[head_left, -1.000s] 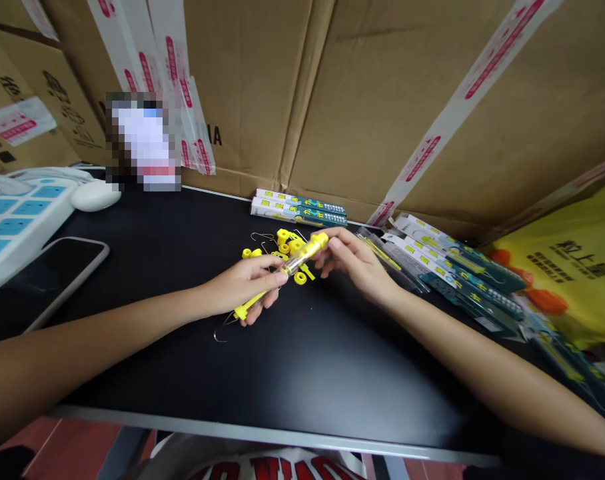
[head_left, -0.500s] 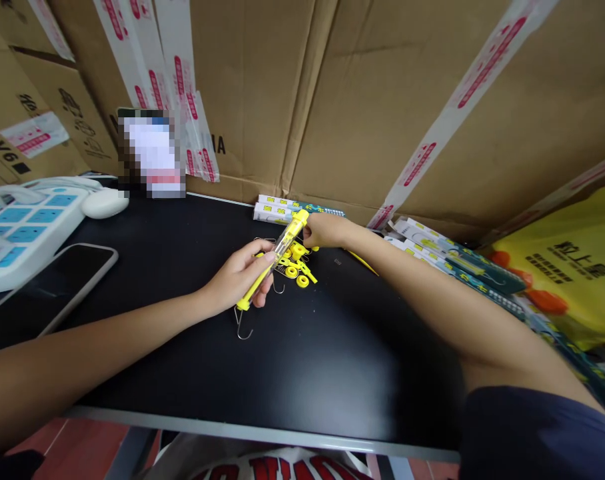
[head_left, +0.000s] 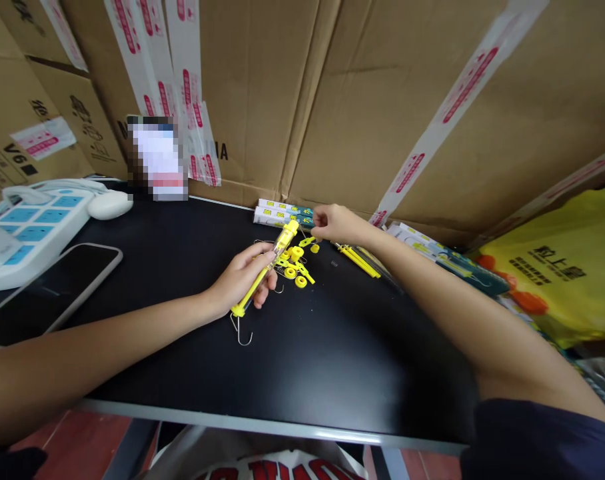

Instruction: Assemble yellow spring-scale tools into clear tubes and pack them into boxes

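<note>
A yellow and clear tube device (head_left: pixel 286 235) with a metal hook at its lower end is held slantwise in my left hand (head_left: pixel 252 270), above the black table. Its hook hangs below my fingers. My right hand (head_left: pixel 330 223) is raised just right of the device's top end, thumb and fingertips pinched together; what they hold, if anything, is too small to name. Below and between the hands lies a small pile of yellow parts (head_left: pixel 296 253) with rings and thin metal hooks.
Yellow rods (head_left: pixel 361 261) lie under my right forearm. Small printed boxes (head_left: pixel 277 213) stand against the cardboard (head_left: pixel 252 100), and more are at the right beside a yellow bag (head_left: pixel 572 267). A phone (head_left: pixel 52 293) and a power strip (head_left: pixel 37 223) are at the left.
My right hand has moved away from the device's top end, to the right and slightly up. The yellow rods under the right forearm show more. My left hand still holds the device.
</note>
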`<state>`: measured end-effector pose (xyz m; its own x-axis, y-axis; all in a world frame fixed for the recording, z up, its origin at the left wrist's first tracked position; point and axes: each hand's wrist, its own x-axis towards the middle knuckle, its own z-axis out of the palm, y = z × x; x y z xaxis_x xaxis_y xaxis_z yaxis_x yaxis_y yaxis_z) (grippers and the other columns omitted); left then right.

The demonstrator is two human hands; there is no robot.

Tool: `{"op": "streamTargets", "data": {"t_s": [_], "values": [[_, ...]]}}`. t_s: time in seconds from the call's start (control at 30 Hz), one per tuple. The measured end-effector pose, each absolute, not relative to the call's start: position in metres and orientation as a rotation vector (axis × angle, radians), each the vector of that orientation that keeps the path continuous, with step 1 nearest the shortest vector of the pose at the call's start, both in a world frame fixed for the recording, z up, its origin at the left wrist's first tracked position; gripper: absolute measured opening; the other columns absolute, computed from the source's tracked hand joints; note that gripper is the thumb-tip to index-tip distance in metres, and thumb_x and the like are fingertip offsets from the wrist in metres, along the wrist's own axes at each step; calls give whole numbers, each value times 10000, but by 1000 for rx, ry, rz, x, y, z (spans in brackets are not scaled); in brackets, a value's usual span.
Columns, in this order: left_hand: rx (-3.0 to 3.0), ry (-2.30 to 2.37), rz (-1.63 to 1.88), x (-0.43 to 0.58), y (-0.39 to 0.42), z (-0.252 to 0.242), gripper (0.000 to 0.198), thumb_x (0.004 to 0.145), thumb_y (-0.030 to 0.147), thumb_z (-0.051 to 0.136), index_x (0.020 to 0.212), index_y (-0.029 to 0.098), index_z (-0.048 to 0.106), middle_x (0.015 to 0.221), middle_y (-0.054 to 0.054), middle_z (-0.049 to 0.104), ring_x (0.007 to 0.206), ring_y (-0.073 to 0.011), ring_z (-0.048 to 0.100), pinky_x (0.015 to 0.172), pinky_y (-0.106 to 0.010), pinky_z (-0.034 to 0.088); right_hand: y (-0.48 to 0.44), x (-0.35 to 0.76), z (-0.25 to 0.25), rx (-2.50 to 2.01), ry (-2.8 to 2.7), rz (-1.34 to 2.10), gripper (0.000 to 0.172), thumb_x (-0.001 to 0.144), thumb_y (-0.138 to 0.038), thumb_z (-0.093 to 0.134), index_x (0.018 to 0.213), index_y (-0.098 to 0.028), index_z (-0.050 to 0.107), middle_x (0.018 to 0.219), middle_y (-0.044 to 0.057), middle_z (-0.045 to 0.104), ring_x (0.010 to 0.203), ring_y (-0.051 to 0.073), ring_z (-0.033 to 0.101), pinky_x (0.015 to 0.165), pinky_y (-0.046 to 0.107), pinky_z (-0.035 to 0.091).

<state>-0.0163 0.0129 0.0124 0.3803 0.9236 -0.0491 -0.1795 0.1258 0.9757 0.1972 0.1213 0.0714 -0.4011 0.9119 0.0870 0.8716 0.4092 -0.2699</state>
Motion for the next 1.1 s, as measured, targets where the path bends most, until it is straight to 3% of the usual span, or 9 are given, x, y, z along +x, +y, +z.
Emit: {"op": "streamTargets", "data": {"t_s": [0.13,0.3,0.43,0.57,0.73,0.9,1.1], "values": [[1117,846,944,-10,9,13,107,924,320,466,925,215,443,658,47,598,336,-75,505,295,-174,411,108,207,60,-1495,-2380,429,72,768,-122,526,801,-187,523,652,-19,570,511,91,499,484,229,362],[1103,911,935,-1,10,13,146,927,328,477,852,206,447,573,66,525,339,-68,481,295,-159,397,96,220,43,-1388,-2185,805,107,856,-268,538,884,-174,581,621,-3,594,453,98,498,422,229,358],[1103,951,967,10,15,16,160,946,334,444,861,201,464,541,72,483,320,-52,426,273,-134,328,92,224,37,-1177,-2143,692,202,869,-343,559,872,-149,614,537,-28,561,487,92,486,517,235,370],[1124,896,962,30,17,18,153,952,357,439,956,211,483,529,86,453,314,-56,420,275,-139,343,70,225,36,-1054,-1979,691,249,874,-391,566,827,-148,598,527,-53,481,462,79,406,482,226,320],[1149,846,908,47,15,10,152,930,370,483,931,229,425,598,81,537,355,-76,515,326,-185,457,36,229,33,-1017,-2129,415,178,911,-306,547,856,-160,633,612,-25,545,519,89,424,513,227,334],[1174,845,890,43,12,8,169,907,326,511,859,218,389,582,87,544,355,-74,516,339,-191,471,32,227,31,-937,-2176,113,129,901,-227,565,823,-159,643,689,13,601,594,110,501,562,237,378],[1218,837,861,40,12,9,207,881,303,551,818,219,372,560,93,532,347,-76,508,324,-188,463,31,226,29,-1008,-2138,146,96,907,-226,559,830,-183,598,630,-18,560,522,94,449,528,238,378]]}}
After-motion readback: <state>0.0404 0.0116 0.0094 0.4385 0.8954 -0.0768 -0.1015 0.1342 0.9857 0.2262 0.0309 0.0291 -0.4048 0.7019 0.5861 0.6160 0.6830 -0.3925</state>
